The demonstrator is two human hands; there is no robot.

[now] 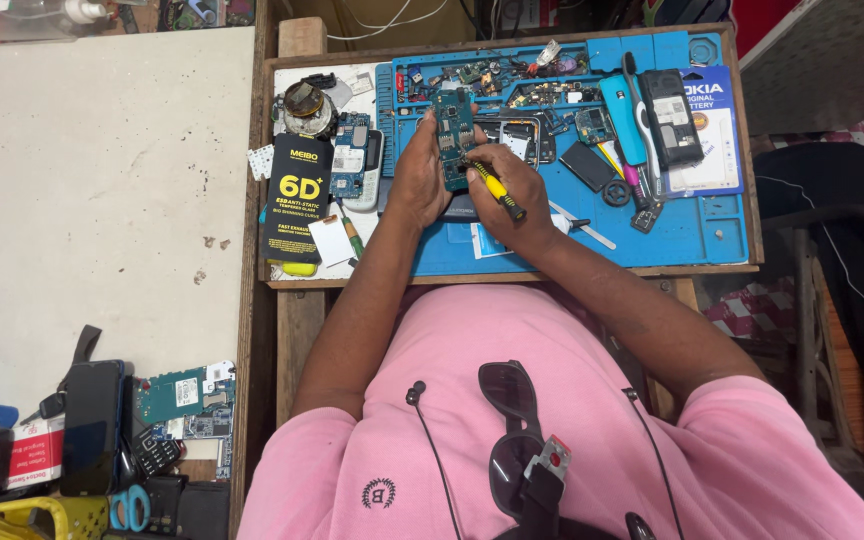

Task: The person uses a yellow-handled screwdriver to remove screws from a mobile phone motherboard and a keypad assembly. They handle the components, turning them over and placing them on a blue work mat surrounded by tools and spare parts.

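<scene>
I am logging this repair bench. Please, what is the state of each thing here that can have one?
Green circuit board: bare, out of its case, held upright-ish by left hand.
Yellow-handled screwdriver: gripped in right hand, tip at the board.
Black keypad phone: lying flat, back cover off.
Sunglasses: folded, hanging on pink shirt.

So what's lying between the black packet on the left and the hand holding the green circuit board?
In the head view, a blue-and-white phone part and a green-handled tool lie between the black packet and the left hand, which holds the circuit board.
</scene>
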